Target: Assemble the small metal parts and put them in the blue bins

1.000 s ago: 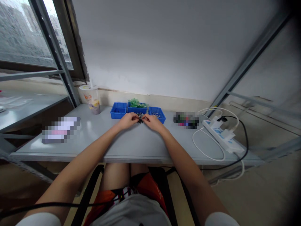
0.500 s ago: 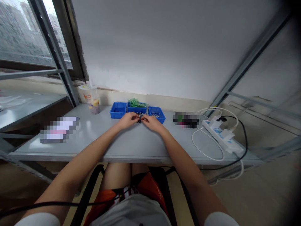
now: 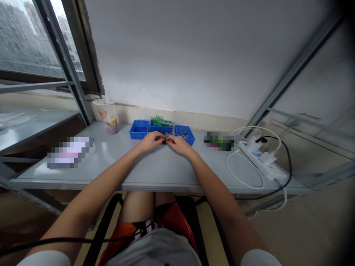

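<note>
**Two hands, one small dark part**

Both your hands meet at the frame's centre: left hand (image 3: 149, 141) and right hand (image 3: 179, 144) pinch a small dark part (image 3: 165, 138) between their fingers, just above the desk (image 3: 155, 168), in front of three blue bins (image 3: 161, 130).

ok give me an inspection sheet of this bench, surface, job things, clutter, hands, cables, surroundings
surface: grey table, bare in front of the hands.
job's things: small dark metal part pinched between both hands; three blue trays behind, middle one with green pieces, right one with small metal bits.
clutter: plastic cup at back left; two blurred items, left and right.
grippers: left hand and right hand both closed on the part, fingertips meeting.
cables: white power strip with white and black cables looped beside it; black cable across the lap.
surroundings: white wall, window at left, metal frame struts.
</note>
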### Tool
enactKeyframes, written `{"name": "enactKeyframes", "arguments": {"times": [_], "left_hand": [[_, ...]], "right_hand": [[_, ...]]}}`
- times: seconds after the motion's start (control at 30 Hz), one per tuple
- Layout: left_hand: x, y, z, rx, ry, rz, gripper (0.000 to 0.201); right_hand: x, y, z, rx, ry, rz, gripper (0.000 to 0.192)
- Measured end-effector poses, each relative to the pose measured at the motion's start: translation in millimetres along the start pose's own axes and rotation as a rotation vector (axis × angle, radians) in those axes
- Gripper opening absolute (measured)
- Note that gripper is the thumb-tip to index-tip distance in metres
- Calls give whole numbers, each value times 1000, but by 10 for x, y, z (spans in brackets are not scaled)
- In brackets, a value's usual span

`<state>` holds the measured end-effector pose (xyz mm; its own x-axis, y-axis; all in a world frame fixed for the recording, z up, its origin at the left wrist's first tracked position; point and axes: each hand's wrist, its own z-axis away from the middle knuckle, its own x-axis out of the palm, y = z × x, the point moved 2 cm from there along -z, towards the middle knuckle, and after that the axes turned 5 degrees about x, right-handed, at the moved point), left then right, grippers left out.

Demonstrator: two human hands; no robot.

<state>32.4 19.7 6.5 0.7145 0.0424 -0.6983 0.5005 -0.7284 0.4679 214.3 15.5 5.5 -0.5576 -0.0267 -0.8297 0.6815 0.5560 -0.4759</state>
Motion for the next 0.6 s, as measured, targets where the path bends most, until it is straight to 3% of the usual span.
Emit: {"name": "enactKeyframes", "arguments": {"times": [0.6], "left_hand": [[1, -4, -9, -99, 109, 321, 17]], "right_hand": [[-13, -76, 9, -44, 17, -26, 17]]}}
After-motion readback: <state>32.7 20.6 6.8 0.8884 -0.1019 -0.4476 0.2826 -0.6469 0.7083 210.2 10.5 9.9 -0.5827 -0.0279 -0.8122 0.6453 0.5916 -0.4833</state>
